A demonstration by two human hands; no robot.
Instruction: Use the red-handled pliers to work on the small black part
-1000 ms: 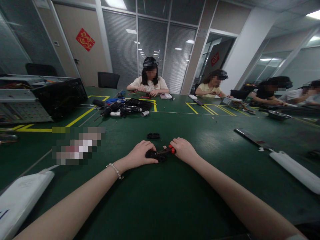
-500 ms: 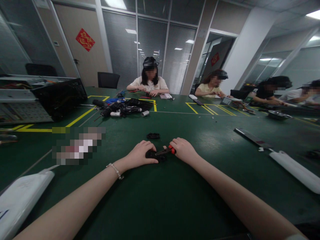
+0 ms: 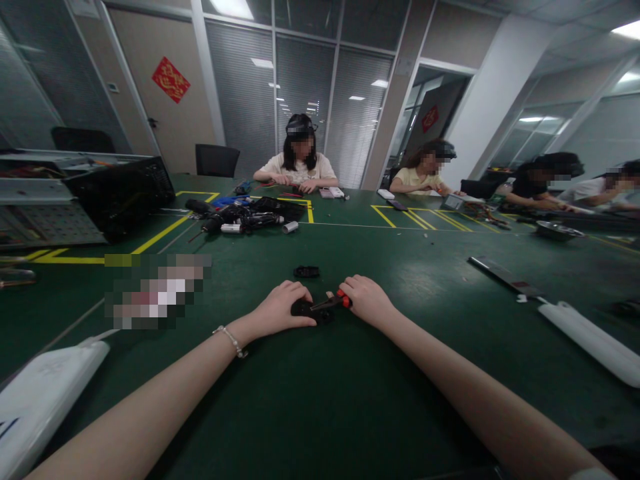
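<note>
Both hands are busy and pretty much parked; the left hand (image 3: 285,305) is curled round a small, black, plastic-looking part (image 3: 301,308), thumb along the near side and fingers over the far side; the right hand (image 3: 369,298) is wrapped round the red grips of a pair of dark metal pliers (image 3: 327,304), nose pointing back at the left hand. So what's changed over the last second? honestly, next to nothing; same holds, same spots, and the pliers sit over the black part at about the same angle; my read is a steady hold or squeeze mid-step, with no progress I can make out; whether the nose is actually biting on anything I can't tell, it's too small and dark in there. The part is between the two hands, low over the smooth green desk (image 3: 320,400), straight in front of the wearer; a tiny pale tab (image 3: 329,295) shows just beside the pliers; the other small, black, oblong plastic-looking piece (image 3: 307,272) lies just beyond the left fingers, untouched, and hasn't budged either.
</note>
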